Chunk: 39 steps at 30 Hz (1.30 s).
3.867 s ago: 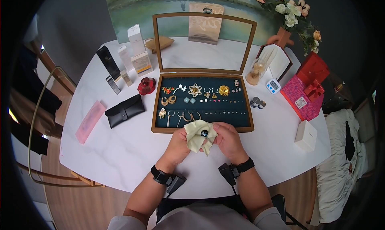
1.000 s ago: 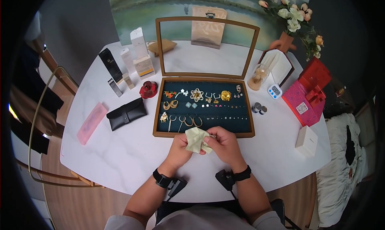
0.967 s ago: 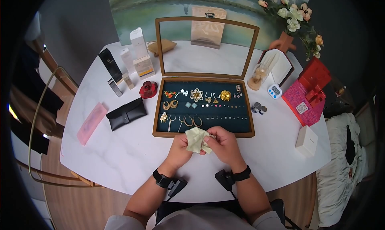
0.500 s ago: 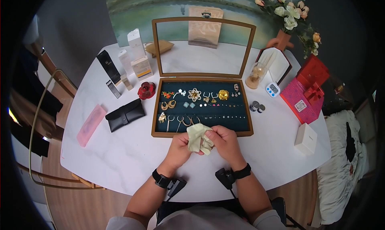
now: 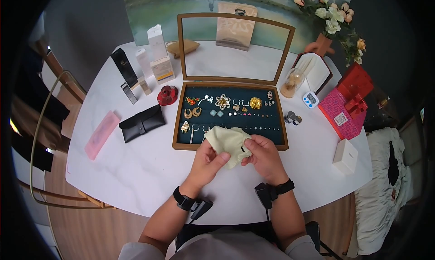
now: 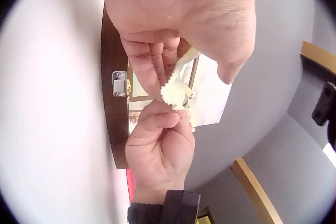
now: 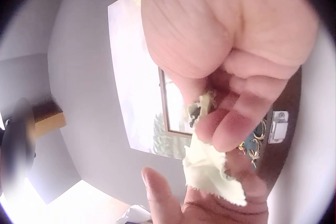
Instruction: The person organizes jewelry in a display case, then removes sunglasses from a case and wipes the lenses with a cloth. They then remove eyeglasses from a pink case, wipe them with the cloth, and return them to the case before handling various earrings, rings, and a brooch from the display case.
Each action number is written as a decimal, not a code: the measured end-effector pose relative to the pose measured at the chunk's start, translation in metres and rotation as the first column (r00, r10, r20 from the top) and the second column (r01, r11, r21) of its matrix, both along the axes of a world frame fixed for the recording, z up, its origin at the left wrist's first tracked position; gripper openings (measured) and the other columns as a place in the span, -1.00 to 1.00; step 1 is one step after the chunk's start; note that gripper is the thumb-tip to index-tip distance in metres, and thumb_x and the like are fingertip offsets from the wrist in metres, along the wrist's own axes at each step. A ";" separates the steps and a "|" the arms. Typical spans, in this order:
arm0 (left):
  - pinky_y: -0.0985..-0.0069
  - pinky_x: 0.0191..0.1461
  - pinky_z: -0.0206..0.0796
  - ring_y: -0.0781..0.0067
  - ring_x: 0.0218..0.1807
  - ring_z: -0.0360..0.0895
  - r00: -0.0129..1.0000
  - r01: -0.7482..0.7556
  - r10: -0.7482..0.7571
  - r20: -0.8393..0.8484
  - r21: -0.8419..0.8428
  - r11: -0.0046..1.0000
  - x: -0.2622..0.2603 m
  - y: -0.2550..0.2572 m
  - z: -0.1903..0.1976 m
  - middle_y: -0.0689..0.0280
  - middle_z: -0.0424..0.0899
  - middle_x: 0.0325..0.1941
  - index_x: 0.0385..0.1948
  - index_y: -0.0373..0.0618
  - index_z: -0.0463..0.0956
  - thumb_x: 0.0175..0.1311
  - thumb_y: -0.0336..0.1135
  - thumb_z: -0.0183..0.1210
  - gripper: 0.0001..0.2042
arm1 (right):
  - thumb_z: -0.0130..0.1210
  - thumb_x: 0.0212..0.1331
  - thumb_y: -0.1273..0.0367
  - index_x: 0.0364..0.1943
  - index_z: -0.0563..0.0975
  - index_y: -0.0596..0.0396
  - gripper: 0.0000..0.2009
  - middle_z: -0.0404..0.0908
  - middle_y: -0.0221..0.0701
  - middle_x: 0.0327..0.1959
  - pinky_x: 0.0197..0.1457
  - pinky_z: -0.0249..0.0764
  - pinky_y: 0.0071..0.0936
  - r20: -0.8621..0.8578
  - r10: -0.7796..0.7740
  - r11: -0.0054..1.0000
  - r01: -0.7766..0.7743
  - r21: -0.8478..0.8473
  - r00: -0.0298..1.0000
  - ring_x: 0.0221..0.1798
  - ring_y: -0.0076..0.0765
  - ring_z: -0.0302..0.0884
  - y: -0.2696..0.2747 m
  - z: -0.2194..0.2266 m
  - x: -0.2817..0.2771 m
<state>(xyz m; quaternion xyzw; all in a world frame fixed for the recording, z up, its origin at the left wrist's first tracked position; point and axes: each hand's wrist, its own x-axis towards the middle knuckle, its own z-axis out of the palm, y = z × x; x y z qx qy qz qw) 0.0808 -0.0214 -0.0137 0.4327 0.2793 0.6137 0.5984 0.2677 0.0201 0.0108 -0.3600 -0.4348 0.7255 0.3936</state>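
Note:
A pale yellow cloth [image 5: 226, 144] with a zigzag edge spans both hands over the front edge of the open jewellery case [image 5: 231, 147]. My right hand [image 5: 267, 162] pinches its right side between thumb and fingers, beside a small dark piece [image 5: 243, 148] partly wrapped in it. Behind the cloth lie the fingers of my left hand [image 5: 201, 165]; its thumb stands apart from them, and in the right wrist view that thumb is clear of the cloth [image 7: 207, 171]. Earrings and brooches, among them a gold flower-like piece [image 5: 256, 102], sit in rows on dark green lining.
Left of the case are a black pouch [image 5: 142, 123], a pink case [image 5: 102, 135], a red flower-shaped object [image 5: 167, 95] and several small boxes. At the right stand a timer [image 5: 310, 99], a glass dome [image 5: 292, 82], a pink-red bag [image 5: 342, 112] and a white box [image 5: 345, 156].
The cloth is spread wider and the dark piece shows at its right side. My hands have moved apart, the right one to the right, and the left thumb has lifted away.

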 end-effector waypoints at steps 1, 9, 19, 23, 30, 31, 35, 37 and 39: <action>0.60 -0.15 0.50 0.58 -0.13 0.61 0.999 -0.047 0.046 0.019 0.027 0.999 0.001 0.001 0.001 0.32 0.64 -0.02 0.27 -0.17 0.32 0.36 -0.40 0.22 -0.53 | 0.06 0.43 0.27 -0.12 0.58 0.18 -0.76 0.66 -0.42 -0.31 -0.29 0.60 -0.56 -0.013 -0.012 1.000 0.012 0.001 1.000 -0.38 -0.56 0.60 0.000 -0.001 0.001; 0.54 -0.12 0.52 0.47 -0.17 0.65 0.989 0.099 -0.109 -0.095 -0.110 0.989 -0.009 0.001 -0.006 0.23 0.65 -0.12 0.20 -0.22 0.38 0.41 -0.36 0.17 -0.62 | 0.06 0.42 0.32 -0.06 0.54 0.14 -0.81 0.68 -0.36 -0.21 -0.29 0.63 -0.57 -0.253 -0.414 0.879 0.456 0.140 0.875 -0.31 -0.48 0.67 0.011 0.013 0.040; 0.60 -0.16 0.48 0.54 -0.19 0.66 0.989 0.119 -0.130 -0.077 -0.132 0.984 -0.007 0.000 -0.006 0.30 0.69 -0.15 0.10 -0.18 0.49 0.37 -0.39 0.21 -0.70 | 0.14 0.36 0.42 -0.18 0.56 0.28 -0.85 0.64 -0.43 -0.32 -0.24 0.58 -0.62 0.098 -0.762 0.587 0.618 0.523 0.640 -0.39 -0.60 0.59 0.031 -0.014 0.090; 0.55 -0.13 0.50 0.49 -0.19 0.65 0.987 0.090 -0.104 -0.124 -0.116 0.989 -0.009 0.001 -0.006 0.25 0.69 -0.19 0.09 -0.22 0.49 0.41 -0.35 0.18 -0.72 | 0.18 0.32 0.42 -0.26 0.59 0.26 -0.86 0.58 -0.50 -0.49 -0.33 0.46 -0.62 0.335 -0.749 0.621 0.428 0.657 0.572 -0.46 -0.62 0.49 0.030 -0.024 0.081; 0.62 -0.16 0.45 0.57 -0.19 0.64 0.988 0.093 -0.108 -0.115 -0.125 0.988 -0.009 0.003 -0.008 0.33 0.69 -0.17 0.07 -0.17 0.51 0.37 -0.37 0.23 -0.72 | 0.16 0.34 0.40 -0.26 0.59 0.21 -0.87 0.59 -0.49 -0.47 -0.37 0.40 -0.63 0.377 -0.756 0.622 0.408 0.669 0.535 -0.44 -0.64 0.44 0.024 -0.021 0.077; 0.62 -0.16 0.45 0.57 -0.19 0.64 0.988 0.092 -0.106 -0.112 -0.123 0.988 -0.009 0.003 -0.009 0.33 0.69 -0.17 0.07 -0.18 0.51 0.37 -0.36 0.23 -0.72 | 0.14 0.36 0.39 -0.23 0.59 0.21 -0.86 0.59 -0.50 -0.43 -0.36 0.41 -0.64 0.304 -0.773 0.606 0.506 0.614 0.556 -0.42 -0.66 0.45 0.025 -0.020 0.077; 0.62 -0.17 0.45 0.57 -0.20 0.64 0.987 0.080 -0.097 -0.126 -0.135 0.988 -0.009 0.003 -0.007 0.33 0.69 -0.16 0.06 -0.18 0.51 0.37 -0.37 0.23 -0.72 | 0.10 0.40 0.36 -0.13 0.58 0.20 -0.83 0.60 -0.52 -0.32 -0.32 0.45 -0.66 0.167 -0.802 0.554 0.610 0.566 0.573 -0.36 -0.70 0.47 0.025 -0.021 0.089; 0.63 -0.17 0.44 0.57 -0.20 0.64 0.988 0.076 -0.093 -0.123 -0.138 0.987 -0.009 0.003 -0.007 0.32 0.70 -0.17 0.05 -0.19 0.52 0.37 -0.37 0.23 -0.73 | 0.10 0.40 0.36 -0.13 0.57 0.20 -0.83 0.60 -0.52 -0.34 -0.32 0.45 -0.67 0.142 -0.824 0.519 0.632 0.575 0.549 -0.36 -0.69 0.46 0.024 -0.020 0.088; 0.63 -0.18 0.44 0.57 -0.21 0.64 0.988 0.068 -0.085 -0.126 -0.137 0.988 -0.009 0.002 -0.007 0.32 0.70 -0.18 0.05 -0.19 0.52 0.37 -0.37 0.23 -0.73 | 0.10 0.40 0.36 -0.14 0.57 0.20 -0.83 0.60 -0.53 -0.35 -0.32 0.45 -0.67 0.116 -0.844 0.484 0.651 0.585 0.523 -0.37 -0.69 0.46 0.024 -0.020 0.089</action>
